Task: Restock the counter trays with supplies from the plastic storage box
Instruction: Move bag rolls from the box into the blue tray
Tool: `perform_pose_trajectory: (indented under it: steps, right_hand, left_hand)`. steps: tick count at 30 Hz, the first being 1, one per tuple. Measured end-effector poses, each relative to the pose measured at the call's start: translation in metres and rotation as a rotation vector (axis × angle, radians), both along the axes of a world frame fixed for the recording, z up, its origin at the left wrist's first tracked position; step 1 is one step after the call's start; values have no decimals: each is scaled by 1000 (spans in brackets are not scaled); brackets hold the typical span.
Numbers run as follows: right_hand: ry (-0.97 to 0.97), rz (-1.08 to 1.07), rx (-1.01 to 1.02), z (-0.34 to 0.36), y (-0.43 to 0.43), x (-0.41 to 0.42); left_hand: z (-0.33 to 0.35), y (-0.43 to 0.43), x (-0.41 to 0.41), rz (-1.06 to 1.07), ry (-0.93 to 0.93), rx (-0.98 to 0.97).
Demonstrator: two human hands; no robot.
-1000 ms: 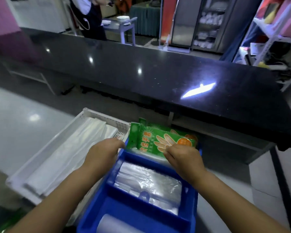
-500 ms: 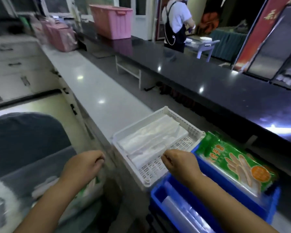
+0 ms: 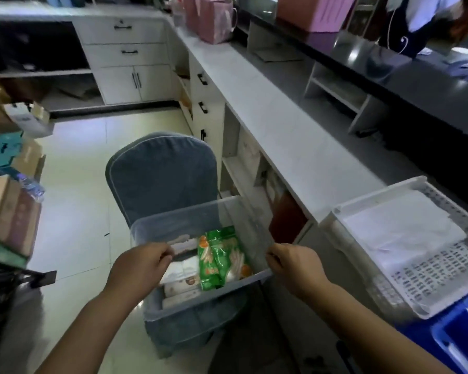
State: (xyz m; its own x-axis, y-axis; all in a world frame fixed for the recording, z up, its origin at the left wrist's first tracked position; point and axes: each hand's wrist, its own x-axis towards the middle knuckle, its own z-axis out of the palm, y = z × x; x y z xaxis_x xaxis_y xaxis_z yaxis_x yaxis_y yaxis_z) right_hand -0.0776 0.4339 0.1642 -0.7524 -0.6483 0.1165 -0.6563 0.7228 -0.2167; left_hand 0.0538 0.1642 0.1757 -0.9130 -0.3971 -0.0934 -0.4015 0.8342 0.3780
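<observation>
Countertop (image 3: 289,136) above pale tiled floor (image 3: 73,211)

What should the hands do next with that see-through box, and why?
Probably the left hand should dip in and pick up a green packet. It and the right hand sit at the rim of the clear plastic box, fingers curled, holding no supplies, and the packets lie just inside. Whether they grip the rim is unclear.
</observation>
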Motion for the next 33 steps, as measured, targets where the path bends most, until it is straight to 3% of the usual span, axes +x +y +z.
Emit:
perform_pose_trajectory:
  steps: [9,13,23,30,33]
  right_hand:
    - [-209,-9,201,-46,-68,-1]
    - [-277,87,232,-76,-96,-27]
    - [-547,354,366,-187,-200,-84]
    - [-836,391,457,-280,-249,-82]
    - [-839,441,520,-313,-257,-76]
  left_hand:
    - [-37,-68,24,69,-118,88]
    - [-58,-82,16,140,-156,127]
    - [-105,-104,-1,395,-296,194]
    - [-153,-105,-10,544,-335,275]
    - [-169,-108,-8,582,-348,295]
